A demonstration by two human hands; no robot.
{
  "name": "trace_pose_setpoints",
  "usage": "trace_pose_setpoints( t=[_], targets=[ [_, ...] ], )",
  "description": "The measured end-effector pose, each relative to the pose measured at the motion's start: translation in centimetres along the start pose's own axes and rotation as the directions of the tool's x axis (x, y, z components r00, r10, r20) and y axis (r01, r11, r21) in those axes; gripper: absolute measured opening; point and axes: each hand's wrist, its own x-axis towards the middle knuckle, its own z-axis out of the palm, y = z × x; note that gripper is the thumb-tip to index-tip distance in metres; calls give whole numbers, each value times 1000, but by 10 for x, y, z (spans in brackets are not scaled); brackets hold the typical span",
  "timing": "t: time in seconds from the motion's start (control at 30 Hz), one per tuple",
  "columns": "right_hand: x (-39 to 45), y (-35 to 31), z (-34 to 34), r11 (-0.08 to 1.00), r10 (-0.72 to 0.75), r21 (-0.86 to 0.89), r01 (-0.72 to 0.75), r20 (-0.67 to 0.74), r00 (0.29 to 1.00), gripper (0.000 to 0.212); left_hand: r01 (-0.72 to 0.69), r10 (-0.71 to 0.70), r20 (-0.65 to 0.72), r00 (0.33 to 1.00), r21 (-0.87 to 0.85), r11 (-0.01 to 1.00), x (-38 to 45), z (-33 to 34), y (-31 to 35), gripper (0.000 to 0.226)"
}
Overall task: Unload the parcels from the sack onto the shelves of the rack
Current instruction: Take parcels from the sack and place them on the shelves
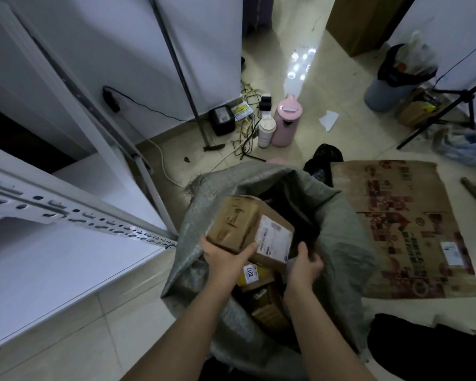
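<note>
Lifting one cardboard parcel [242, 224] out of the sack [338, 243] w/ my left hand [226, 259], grip wrapped under its near edge, thumb on top; it's just above the sack mouth, not yet on the rack [74, 213]. Right hand [304, 266] curls over the sack's inner edge, seemingly holding it open. Shelves [39, 270] visible to my left look bare, so I'd say early on. More boxes [261, 292] sit lower in the sack, incl. one w/ a yellow label, so most unloading's left.
</note>
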Motion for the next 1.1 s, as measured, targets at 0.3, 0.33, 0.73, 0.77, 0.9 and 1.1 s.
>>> trace_pose_setpoints(
  t=[0.3, 0.33, 0.73, 0.77, 0.9, 1.1],
  targets=[
    [-47, 16, -5, 858, 307, 172, -484, 583, 752, 60, 376, -405, -31, 914, -316, 871, -28, 37, 11, 102],
    [-38, 19, 5, 863, 304, 191, -467, 542, 784, 53, 393, -408, 21, 913, -319, 863, -28, 37, 12, 96],
    [-31, -76, -27, 814, 490, -558, -160, 513, 704, 68, 414, -374, 260, 890, -116, 903, -58, -36, 71, 49],
    [-37, -81, -28, 776, 517, -614, -145, 487, 704, 74, 413, -377, 277, 884, -86, 907, -64, -43, 77, 50],
    [-74, -95, -27, 703, 538, -709, -53, 481, 693, 108, 481, -440, 305, 845, -75, 873, -96, -73, 89, 64],
    [-149, -99, -31, 670, 543, -739, 74, 555, 630, 91, 515, -475, 221, 852, -188, 836, -139, -114, 89, 57]
  ],
)
